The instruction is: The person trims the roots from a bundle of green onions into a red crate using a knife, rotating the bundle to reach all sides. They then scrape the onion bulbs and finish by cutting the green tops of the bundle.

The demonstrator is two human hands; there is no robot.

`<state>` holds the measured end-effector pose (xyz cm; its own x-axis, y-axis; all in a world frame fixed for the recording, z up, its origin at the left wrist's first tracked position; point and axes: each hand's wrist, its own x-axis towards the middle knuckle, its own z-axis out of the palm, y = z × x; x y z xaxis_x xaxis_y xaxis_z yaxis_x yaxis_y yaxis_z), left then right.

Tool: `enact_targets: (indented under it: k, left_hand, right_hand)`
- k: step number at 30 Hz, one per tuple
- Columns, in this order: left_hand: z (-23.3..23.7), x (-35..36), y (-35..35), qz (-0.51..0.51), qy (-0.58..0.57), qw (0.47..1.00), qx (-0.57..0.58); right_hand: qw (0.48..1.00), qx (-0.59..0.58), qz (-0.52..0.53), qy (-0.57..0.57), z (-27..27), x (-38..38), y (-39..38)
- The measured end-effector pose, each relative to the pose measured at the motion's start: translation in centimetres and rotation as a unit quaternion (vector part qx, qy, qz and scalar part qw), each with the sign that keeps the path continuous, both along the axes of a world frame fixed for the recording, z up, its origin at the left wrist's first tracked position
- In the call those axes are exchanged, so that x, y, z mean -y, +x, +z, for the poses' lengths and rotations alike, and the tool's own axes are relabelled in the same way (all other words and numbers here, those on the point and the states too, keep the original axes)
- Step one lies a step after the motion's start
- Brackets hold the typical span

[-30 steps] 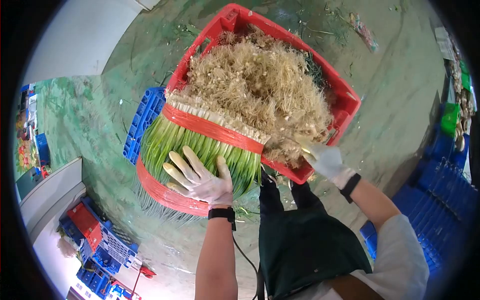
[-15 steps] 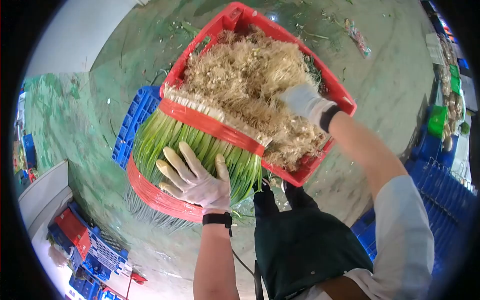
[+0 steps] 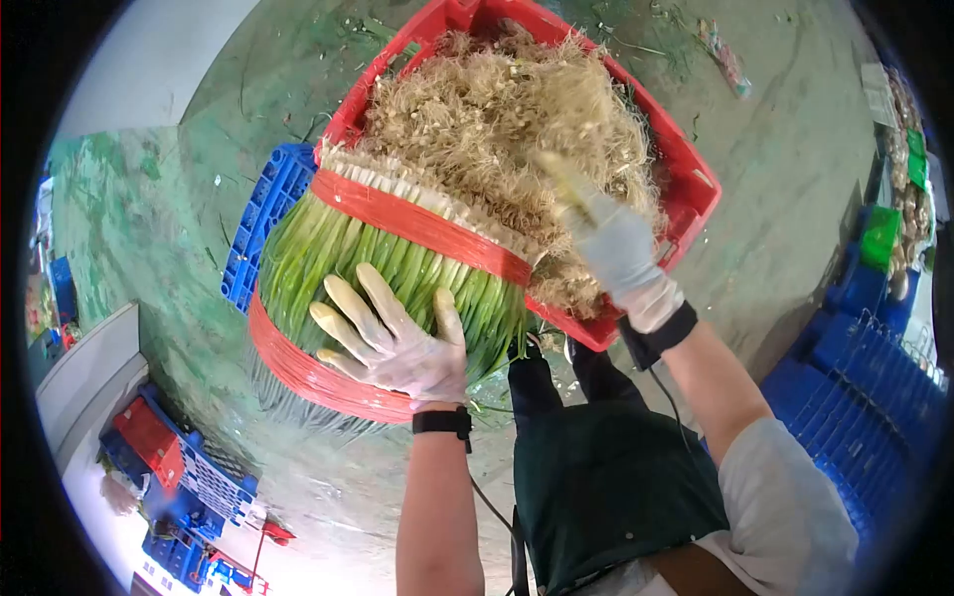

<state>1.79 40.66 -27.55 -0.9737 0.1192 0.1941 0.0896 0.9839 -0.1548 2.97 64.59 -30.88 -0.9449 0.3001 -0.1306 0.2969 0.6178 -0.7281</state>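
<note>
Left hand (image 3: 402, 356), gloved, fingers spread, flat on banded green stalks (image 3: 397, 260), left of centre. Right hand (image 3: 618, 248) blurred over the root pile (image 3: 507, 129) in the red crate (image 3: 693, 204), upper centre; cannot tell whether it pinches anything. Blue crate (image 3: 266, 221) beside stalks.

Green floor (image 3: 149, 258), worn grey in patches. Littered with plant scraps (image 3: 636, 46) and, near red crate (image 3: 691, 199), a crumpled multicoloured wrapper (image 3: 727, 64).
</note>
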Motion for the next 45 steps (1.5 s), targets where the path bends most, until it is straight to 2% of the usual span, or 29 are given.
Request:
enact_targets:
  k: [1,3,4,6,7,10,12,13,15,18,19,21,22,23,24,26,28,29,30,31,32,34,35,38,40,41,43,44,45]
  left_hand:
    - [0.0,-0.3,0.5,0.005,0.013,1.0,0.0]
    - [-0.5,-1.0,2.2,0.007,0.026,1.0,-0.011]
    - [-1.2,-1.1,3.7,0.001,0.024,1.0,-0.013]
    - [-2.3,-1.2,6.2,-0.037,0.042,0.996,-0.069]
    - [-2.1,-1.7,7.6,-0.03,0.03,0.998,-0.047]
    - [-3.8,-2.3,11.4,-0.033,0.054,0.996,-0.062]
    - [-4.5,-3.3,13.7,-0.027,0.064,0.996,-0.057]
    - [-5.0,-3.5,14.8,-0.022,0.056,0.997,-0.054]
    - [-5.5,-3.8,15.8,-0.018,0.049,0.997,-0.056]
    - [-7.1,-3.8,16.7,-0.015,0.033,0.997,-0.075]
    - [-7.2,-3.7,16.8,-0.015,0.037,0.997,-0.073]
    - [-6.6,-3.8,16.2,-0.017,0.044,0.997,-0.063]
    - [-6.5,-3.7,16.0,-0.017,0.036,0.997,-0.069]
    - [-6.5,-3.8,15.7,-0.014,0.042,0.996,-0.076]
    - [-6.5,-3.7,15.6,-0.014,0.047,0.996,-0.08]
    - [-6.5,-3.6,15.4,-0.021,0.044,0.994,-0.094]
    - [-6.2,-3.5,15.3,-0.018,0.037,0.997,-0.072]
    - [-6.1,-3.6,15.3,-0.022,0.038,0.996,-0.078]
    - [-6.2,-3.6,15.5,-0.018,0.04,0.996,-0.077]
    - [-6.3,-3.5,15.8,-0.02,0.032,0.997,-0.07]
    - [-6.5,-3.6,15.9,-0.021,0.026,0.997,-0.065]
    - [-6.4,-4.0,15.7,-0.022,0.017,0.996,-0.079]
    - [-6.3,-4.2,15.8,-0.013,0.029,0.997,-0.066]
    - [-4.3,-4.3,15.5,-0.012,0.041,0.997,-0.068]
    - [-0.8,-3.5,14.2,-0.054,0.089,0.994,0.013]
    - [1.8,-3.1,12.5,-0.064,0.187,0.979,0.048]
    - [4.6,-1.5,9.1,-0.077,0.166,0.983,0.009]
    - [5.4,-0.7,7.3,-0.086,0.153,0.984,-0.033]
    - [6.1,-0.2,4.8,-0.075,0.126,0.989,-0.017]
  right_hand:
    - [1.0,-0.002,-0.005,-0.004,-0.4,1.2,-0.7]
    - [0.996,-0.029,0.09,-0.007,-1.6,3.0,-1.6]
    - [0.996,-0.032,0.084,-0.009,-2.4,2.9,-1.4]
    - [0.976,0.132,0.167,0.036,-3.8,2.1,-1.6]
    - [0.956,0.214,0.193,0.059,-2.3,1.0,-1.0]
    - [0.964,0.181,0.177,0.085,-2.8,-1.9,5.8]
    - [0.944,0.263,0.165,0.112,-1.0,-2.9,8.0]
    - [0.944,0.264,0.164,0.112,-1.8,-4.0,10.4]
    - [0.972,0.22,-0.016,0.083,-4.4,-6.6,15.2]
    - [0.983,0.178,-0.035,0.031,-2.5,-7.3,17.3]
    - [0.987,0.151,0.009,0.046,-1.0,-6.1,15.3]
    - [0.995,0.078,0.067,-0.002,2.5,-2.9,9.6]
    - [0.994,-0.022,0.107,-0.02,1.8,-1.3,7.7]
    - [0.985,0.071,0.155,-0.024,3.8,-0.1,5.1]
    - [0.988,-0.007,0.145,-0.043,3.7,1.4,3.7]
    - [0.988,-0.04,0.149,0.017,1.9,3.6,2.9]
    - [0.988,0.042,0.146,-0.024,1.8,2.5,4.8]
    - [0.988,0.046,0.145,0.033,2.1,1.4,7.1]
    - [0.968,0.16,0.181,0.061,3.3,0.1,8.2]
    - [0.976,0.127,0.163,0.061,0.9,-0.9,11.5]
    - [0.976,0.127,0.165,0.065,1.5,-1.5,11.8]
    - [0.987,0.121,0.101,-0.007,3.0,-2.3,11.6]
    - [0.996,-0.005,0.075,-0.057,1.8,-1.0,10.5]
    - [0.992,0.01,0.117,-0.042,3.5,2.4,5.0]
    - [0.993,-0.04,0.111,-0.029,2.4,3.2,4.8]
    - [0.993,0.0,0.112,-0.041,2.0,2.8,5.9]
    - [0.992,0.03,0.101,-0.066,2.1,1.5,8.6]
    - [0.969,0.202,0.141,0.025,4.5,0.4,8.7]
    - [0.973,0.191,0.13,0.022,4.2,-0.5,9.9]
